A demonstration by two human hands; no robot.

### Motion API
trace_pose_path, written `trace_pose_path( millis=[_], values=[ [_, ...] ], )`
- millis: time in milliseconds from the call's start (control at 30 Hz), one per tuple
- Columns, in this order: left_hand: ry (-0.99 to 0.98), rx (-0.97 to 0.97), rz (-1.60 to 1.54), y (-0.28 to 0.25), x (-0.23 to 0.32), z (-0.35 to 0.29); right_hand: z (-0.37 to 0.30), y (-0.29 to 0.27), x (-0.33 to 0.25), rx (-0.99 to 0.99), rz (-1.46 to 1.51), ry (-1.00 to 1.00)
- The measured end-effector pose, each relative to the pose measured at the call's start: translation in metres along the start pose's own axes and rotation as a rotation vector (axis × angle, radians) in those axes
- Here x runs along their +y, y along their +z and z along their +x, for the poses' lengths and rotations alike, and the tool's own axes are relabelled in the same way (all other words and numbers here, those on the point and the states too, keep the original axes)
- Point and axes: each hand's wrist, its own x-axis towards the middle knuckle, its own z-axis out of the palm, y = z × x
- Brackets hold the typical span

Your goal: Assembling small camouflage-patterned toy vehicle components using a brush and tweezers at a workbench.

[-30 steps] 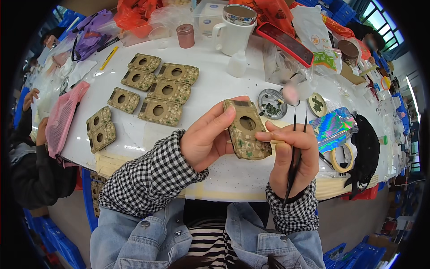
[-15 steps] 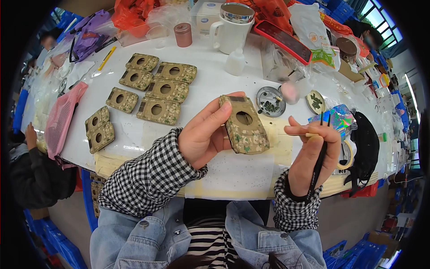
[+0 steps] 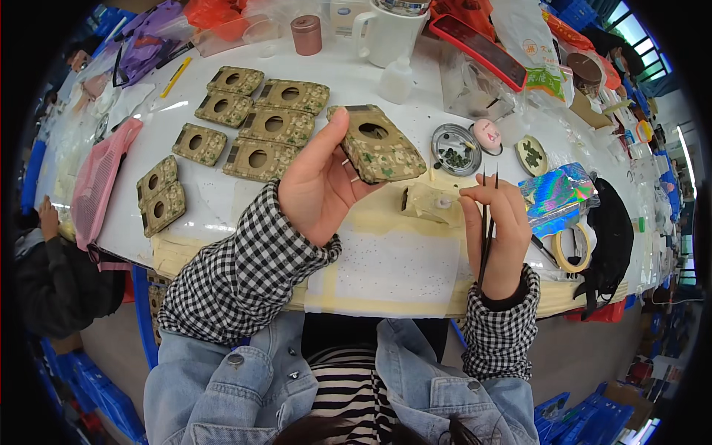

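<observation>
My left hand (image 3: 320, 178) is closed on a camouflage-patterned toy tank hull (image 3: 387, 157) with a round hole in its top. It holds the hull tilted above the table. Black tweezers (image 3: 486, 237) are gripped in my right hand (image 3: 498, 222), tips pointing away from me. The right fingertips are pinched beside a tape-covered, pale yellow block (image 3: 429, 205); a thin stick seen there earlier is now hard to make out. Beyond lies a round metal dish (image 3: 454, 127) with small dark green pieces. A pale lid (image 3: 531, 154) with more green pieces is to its right.
Several matching hulls (image 3: 276, 126) lie in groups at the left. A white mug (image 3: 393, 35), a squeeze bottle (image 3: 396, 80) and a red-cased phone (image 3: 478, 50) stand or lie at the back. Holographic film (image 3: 558, 194) and a tape roll (image 3: 572, 251) are at the right.
My left hand has moved the hull up and leftward and tilted it over. My right hand has shifted slightly left and away from me, to the tape-covered block, which has come into view.
</observation>
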Motion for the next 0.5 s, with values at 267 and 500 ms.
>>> trace_pose_path(
  millis=[267, 500],
  values=[
    [0.056, 0.096, 0.042, 0.0, 0.001, 0.001, -0.002, 0.002, 0.001, -0.069, -0.01, -0.021],
    [0.101, 0.098, 0.053, -0.004, 0.002, 0.004, -0.006, -0.013, 0.004, -0.044, 0.112, 0.024]
  ],
)
